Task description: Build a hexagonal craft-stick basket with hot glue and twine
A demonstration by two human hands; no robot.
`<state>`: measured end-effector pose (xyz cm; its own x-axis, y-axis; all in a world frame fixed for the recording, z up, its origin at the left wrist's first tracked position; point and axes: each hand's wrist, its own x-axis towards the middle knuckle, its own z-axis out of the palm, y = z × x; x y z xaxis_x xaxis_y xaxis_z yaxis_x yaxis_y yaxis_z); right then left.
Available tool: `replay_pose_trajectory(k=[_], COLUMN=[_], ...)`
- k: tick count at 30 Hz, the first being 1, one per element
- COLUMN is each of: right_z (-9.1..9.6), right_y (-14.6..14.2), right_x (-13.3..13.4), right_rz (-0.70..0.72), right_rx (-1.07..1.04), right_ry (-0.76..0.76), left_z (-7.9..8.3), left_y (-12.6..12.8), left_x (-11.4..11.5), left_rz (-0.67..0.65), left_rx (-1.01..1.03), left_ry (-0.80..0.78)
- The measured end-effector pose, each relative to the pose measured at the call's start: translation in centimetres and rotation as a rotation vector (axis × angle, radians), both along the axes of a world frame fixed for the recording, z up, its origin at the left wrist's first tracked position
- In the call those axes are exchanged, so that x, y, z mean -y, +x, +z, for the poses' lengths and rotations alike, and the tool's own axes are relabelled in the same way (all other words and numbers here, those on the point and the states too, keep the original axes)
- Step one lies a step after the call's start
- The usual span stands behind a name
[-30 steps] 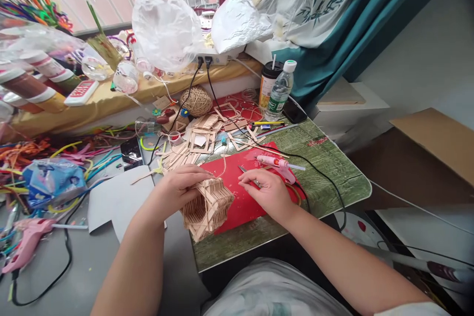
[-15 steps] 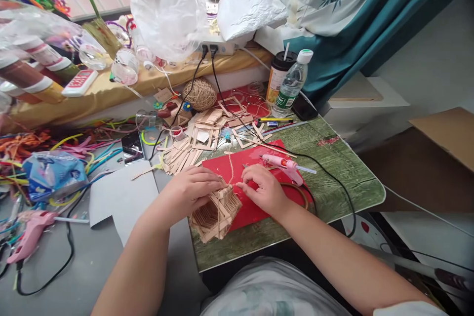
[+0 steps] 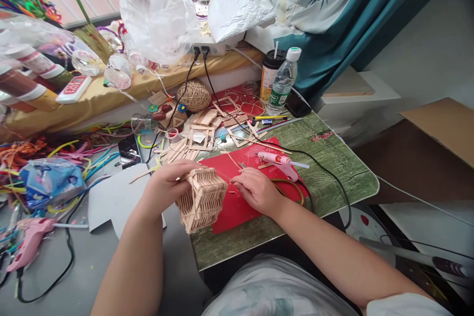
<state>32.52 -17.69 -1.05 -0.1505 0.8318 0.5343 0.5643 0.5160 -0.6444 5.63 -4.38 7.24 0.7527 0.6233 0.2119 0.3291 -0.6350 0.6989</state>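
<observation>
The left hand (image 3: 168, 185) is closed around one side of the stick box (image 3: 207, 195), thumb near its top edge, and holds it tilted over the left edge of the red mat (image 3: 237, 215). The right hand (image 3: 257, 190) is over the middle of the mat, thumb and fingers pinched together. They seem to have hold of a thin string (image 3: 222, 174), which runs across to the top of the box. The step in hand looks like working with that string while the box is held up. I think the next move calls for a firm left hand and a small, tight pinch, so the string does not slip or the sticks bend. A pink glue gun (image 3: 276, 159) lies at the mat's right side, and a brown ring (image 3: 301, 196) is near it. Past the mat's far edge are loose sticks (image 3: 177, 152), a stick square (image 3: 201, 147), a twine ball (image 3: 194, 95) and a bottle (image 3: 284, 81).
</observation>
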Motion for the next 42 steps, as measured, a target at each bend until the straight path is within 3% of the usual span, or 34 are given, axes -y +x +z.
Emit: replay_pose_trajectory(k=[11, 21, 33, 42], right_z=[-0.3, -0.5, 0.4, 4.6], right_y=[-0.1, -0.3, -0.9, -1.5], right_x=[0.1, 0.1, 0.5, 0.7], right_rz=[0.019, 0.059, 0.087, 0.27], right_rx=[0.055, 0.166, 0.297, 0.553], right_ry=[0.037, 0.033, -0.021, -0.089], left_z=[-1.9, -2.7, -1.8, -1.8], left_y=[0.4, 1.0, 1.6, 0.9], left_x=[-1.1, -1.6, -0.3, 0.4], left_rz=[0.386, 0.507, 0.417, 0.311], left_rx=[-0.076, -0.177, -0.473, -0.668], left_ry=[-0.258, -0.317, -0.071, 0.117])
